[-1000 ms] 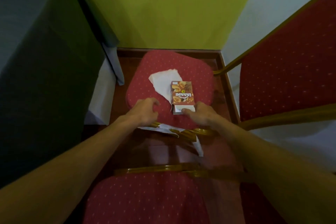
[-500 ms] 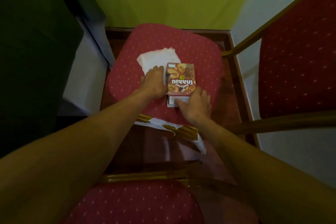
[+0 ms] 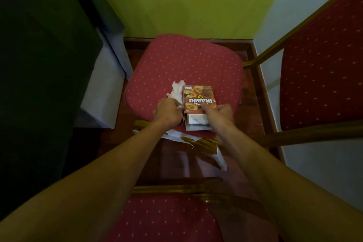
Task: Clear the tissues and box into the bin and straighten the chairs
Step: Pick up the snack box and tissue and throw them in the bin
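A: Where is the tissue (image 3: 176, 92)?
B: Squeezed in the grip of the left hand (image 3: 168, 113). The box (image 3: 198, 102), just beside it, is clamped by the right hand (image 3: 221, 114).
A: And now?
B: Both should be held tight when lifted.

Room over far seat cushion (image 3: 186, 61); chair back (image 3: 324, 55) hems right; dark bulk (image 3: 39, 65), perhaps cabinet, left.

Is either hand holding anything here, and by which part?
The left hand grips the crumpled tissue by its near end. The right hand holds the box at its near right edge, one finger on top.
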`<state>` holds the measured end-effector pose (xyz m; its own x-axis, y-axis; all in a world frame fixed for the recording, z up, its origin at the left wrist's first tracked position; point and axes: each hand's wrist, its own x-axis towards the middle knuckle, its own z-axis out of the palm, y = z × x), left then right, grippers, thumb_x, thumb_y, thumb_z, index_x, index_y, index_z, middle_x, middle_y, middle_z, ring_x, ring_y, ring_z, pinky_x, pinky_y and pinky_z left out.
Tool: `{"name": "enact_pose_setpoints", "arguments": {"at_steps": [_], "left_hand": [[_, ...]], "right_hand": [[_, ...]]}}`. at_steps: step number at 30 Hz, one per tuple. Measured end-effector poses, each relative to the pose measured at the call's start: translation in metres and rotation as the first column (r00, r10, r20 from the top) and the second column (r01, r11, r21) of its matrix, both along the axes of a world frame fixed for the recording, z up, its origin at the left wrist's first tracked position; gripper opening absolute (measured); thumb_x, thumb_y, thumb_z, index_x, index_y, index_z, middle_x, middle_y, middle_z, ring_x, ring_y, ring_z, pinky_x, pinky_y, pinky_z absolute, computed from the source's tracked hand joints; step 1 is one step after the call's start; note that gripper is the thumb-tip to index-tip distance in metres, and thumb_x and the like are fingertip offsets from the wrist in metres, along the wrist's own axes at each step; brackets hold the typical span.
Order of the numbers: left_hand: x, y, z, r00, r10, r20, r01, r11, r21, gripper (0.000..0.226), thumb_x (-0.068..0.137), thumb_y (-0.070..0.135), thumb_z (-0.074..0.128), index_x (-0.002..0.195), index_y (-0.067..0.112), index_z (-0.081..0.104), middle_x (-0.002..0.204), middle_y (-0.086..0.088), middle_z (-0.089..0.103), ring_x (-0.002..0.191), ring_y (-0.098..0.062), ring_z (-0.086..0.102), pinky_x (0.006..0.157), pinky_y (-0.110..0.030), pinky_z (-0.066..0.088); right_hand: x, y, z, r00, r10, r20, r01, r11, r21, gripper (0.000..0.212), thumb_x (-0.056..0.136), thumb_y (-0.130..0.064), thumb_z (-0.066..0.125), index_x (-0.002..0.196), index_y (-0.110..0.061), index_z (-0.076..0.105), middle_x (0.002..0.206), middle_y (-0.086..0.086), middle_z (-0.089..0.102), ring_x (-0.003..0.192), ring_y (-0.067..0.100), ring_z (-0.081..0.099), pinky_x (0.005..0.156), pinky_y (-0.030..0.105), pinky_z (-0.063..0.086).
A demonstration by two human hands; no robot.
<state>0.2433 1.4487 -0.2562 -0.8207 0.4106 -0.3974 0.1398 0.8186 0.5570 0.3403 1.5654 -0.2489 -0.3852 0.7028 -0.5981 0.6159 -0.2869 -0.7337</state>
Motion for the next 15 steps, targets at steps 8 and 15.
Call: {"name": "enact_pose_setpoints", "arguments": {"at_steps": [8,15], "left_hand": [[0.034,-0.067,0.061,0.749,0.341,0.568,-0.615,0.679,0.401,0.017,0.093,0.009,0.056,0.077,0.012,0.064,0.076,-0.005,0.070,0.075,-0.022,0.066,0.069,-0.032,0.058],[0.046,-0.153,0.125,0.717,0.378,0.586,-0.686,0.531,0.497,0.015,0.100,0.015,0.056,0.106,0.020,0.069,0.088,0.002,0.079,0.078,-0.011,0.075,0.061,-0.026,0.059]], "right_hand": [[0.015,-0.045,0.040,0.973,0.038,-0.227,-0.090,0.970,-0.225,0.026,0.086,-0.031,0.078,0.107,-0.016,0.073,0.097,0.010,0.080,0.086,0.028,0.077,0.076,0.044,0.061],[0.025,-0.141,0.081,0.910,0.062,-0.410,-0.164,0.962,-0.220,0.041,0.093,-0.024,0.072,0.132,-0.034,0.065,0.118,0.000,0.077,0.105,0.020,0.075,0.090,0.042,0.059]]}}
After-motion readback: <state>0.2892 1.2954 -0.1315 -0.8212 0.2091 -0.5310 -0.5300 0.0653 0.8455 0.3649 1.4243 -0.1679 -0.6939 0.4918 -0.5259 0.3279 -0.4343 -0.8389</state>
